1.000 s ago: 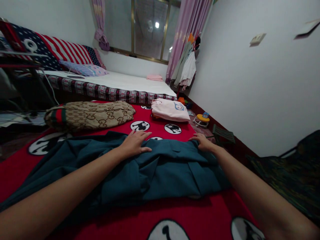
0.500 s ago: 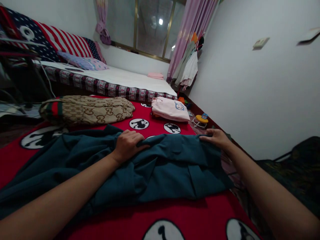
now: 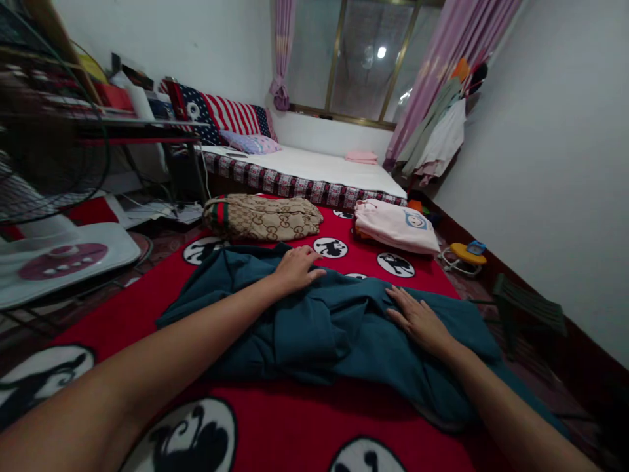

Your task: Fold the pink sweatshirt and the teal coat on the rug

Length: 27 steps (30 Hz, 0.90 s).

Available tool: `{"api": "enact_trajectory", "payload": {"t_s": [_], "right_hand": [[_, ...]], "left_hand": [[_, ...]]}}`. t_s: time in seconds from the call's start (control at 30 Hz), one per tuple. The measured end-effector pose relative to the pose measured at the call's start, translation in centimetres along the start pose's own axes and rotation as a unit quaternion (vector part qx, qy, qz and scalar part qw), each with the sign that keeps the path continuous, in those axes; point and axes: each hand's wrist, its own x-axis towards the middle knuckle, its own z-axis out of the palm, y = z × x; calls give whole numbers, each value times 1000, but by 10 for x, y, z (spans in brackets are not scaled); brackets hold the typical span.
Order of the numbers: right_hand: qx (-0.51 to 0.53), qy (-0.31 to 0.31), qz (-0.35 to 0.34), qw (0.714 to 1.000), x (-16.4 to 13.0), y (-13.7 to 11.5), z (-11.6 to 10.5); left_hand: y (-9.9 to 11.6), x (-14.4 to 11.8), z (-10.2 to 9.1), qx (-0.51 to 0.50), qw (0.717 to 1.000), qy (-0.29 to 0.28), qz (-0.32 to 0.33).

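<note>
A dark teal garment lies lengthwise and rumpled across the red blanket; its exact kind is not clear. My left hand rests on its upper part, the fingers stretched out and the thumb apart. On the right half of the cloth my right hand lies flat with its fingers spread. The garment's right end runs out past my right forearm, which hides part of it. Beyond it are a tan patterned folded garment with a green and red stripe, and a folded pale pink garment.
A white-covered bed with a pillow stands at the back under the window. At left are a fan and a cluttered desk. A yellow-topped stool and a dark green stool stand along the right wall.
The view has swung left. My right hand has let go of the garment's far edge and moved inward onto the cloth. My left hand has loosened its grip. The garment now reaches farther right.
</note>
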Motion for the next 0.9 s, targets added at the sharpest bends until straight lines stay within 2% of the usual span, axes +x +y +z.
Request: {"api": "enact_trajectory", "payload": {"t_s": [0.1,0.13,0.2,0.27,0.3,0.37,0.47,0.57,0.63,0.73,0.83,0.9], "right_hand": [[8,37,13,999,2,-12,-24],[24,67,-14,997,1,-22,-31],[62,110,-111,986,-2,-48,-38],[71,101,-205,971,-5,-74,-35],[58,86,-228,968,-7,-85,-31],[20,75,-232,970,-9,-99,-23],[-5,118,-215,969,-12,-105,-18],[9,160,-271,949,-21,-109,-22],[10,151,-314,937,-28,-115,-23],[16,105,-332,937,-34,-126,-23],[116,98,-307,940,-35,-129,-31],[235,141,-226,935,-33,-126,-44]], "left_hand": [[-37,-8,-30,-12,999,8,-47],[-50,-11,-37,-19,998,3,-58],[-71,-18,-48,-48,996,-19,-68],[-83,-27,-53,-90,993,-47,-62],[-86,-32,-54,-106,991,-62,-52],[-88,-42,-56,-122,988,-91,-19],[-85,-56,-60,-121,985,-117,25],[-84,-66,-68,-132,982,-128,49],[-85,-71,-74,-149,978,-137,52],[-89,-75,-78,-147,975,-161,41],[-92,-74,-75,-114,976,-186,17],[-93,-72,-72,-103,975,-199,-6]]}}
